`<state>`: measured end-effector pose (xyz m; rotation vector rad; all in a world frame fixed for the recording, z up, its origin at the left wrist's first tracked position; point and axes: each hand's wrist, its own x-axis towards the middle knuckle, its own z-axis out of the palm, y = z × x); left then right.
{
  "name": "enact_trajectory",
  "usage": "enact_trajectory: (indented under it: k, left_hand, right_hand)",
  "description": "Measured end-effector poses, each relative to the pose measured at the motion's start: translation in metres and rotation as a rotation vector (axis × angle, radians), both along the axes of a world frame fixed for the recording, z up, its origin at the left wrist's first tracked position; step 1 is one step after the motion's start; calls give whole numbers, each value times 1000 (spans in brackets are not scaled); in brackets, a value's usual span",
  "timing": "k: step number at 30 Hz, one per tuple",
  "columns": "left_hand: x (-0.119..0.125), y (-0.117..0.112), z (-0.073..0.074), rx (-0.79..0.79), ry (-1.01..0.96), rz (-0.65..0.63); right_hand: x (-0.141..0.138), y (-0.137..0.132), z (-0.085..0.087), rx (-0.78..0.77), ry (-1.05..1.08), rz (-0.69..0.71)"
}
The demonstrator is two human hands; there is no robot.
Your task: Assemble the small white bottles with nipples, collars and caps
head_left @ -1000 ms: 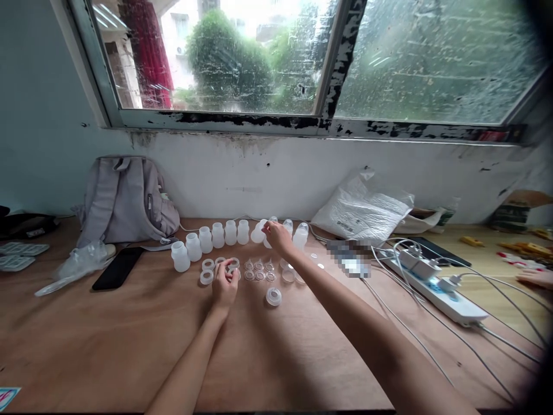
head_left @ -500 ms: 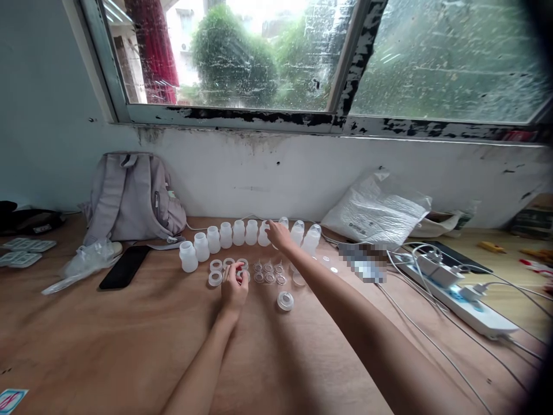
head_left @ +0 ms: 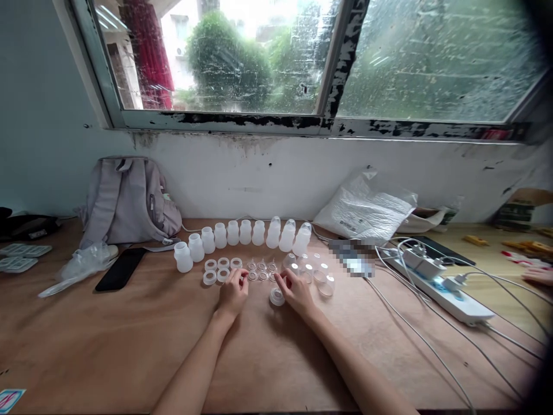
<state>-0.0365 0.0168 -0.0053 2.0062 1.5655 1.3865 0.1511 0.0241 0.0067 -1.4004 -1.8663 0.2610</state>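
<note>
so both hands are down in the middle of the bench (head_left: pixel 108 346), about halfway between the front and back edges. left hand (head_left: pixel 234 290) is right by the white collar rings (head_left: pixel 209 278), fingers curled with the thumb close to them, can't tell if it's actually got one. right hand (head_left: pixel 297 290) is bent in just beside the clear bottle teats (head_left: pixel 262 267), thumb and fingertip near each other, and tbh can't tell if they've closed on one either. teats sit in two rows of three between the hands. a round collar piece (head_left: pixel 277 297) is right beside the right hand, toward the front edge. clear dome caps (head_left: pixel 327 286) are bunched to the right of that hand

toward the back edge there's a curved row of baby bottles: seven open-topped bottles (head_left: pixel 184 256), then three capped bottles (head_left: pixel 287 236) at the right end. phone (head_left: pixel 120 269) and grey backpack (head_left: pixel 129 202) are off toward the left edge, power strip (head_left: pixel 470 311) toward the right
</note>
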Motion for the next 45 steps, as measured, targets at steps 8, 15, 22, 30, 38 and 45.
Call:
enact_trajectory:
  k: [8,15,22,30,38,45]
  left_hand:
    - [-5,2,-3,-10,52,-9]
    - [1,-8,4,-41,114,-138]
    - [6,-12,8,-38,188,-294]
    - [3,-6,-1,-17,240,-264]
    - [3,-6,-1,6,250,-296]
    - [3,-5,-2,-5,265,-297]
  right_hand:
    - [-6,-6,-2,-80,-134,154]
    - [-16,-9,-11,-49,73,276]
    - [-17,-4,-17,-13,188,347]
    - [-17,-2,-22,-21,161,372]
    - [-18,-1,-20,-59,166,353]
    - [-17,0,-20,-72,190,363]
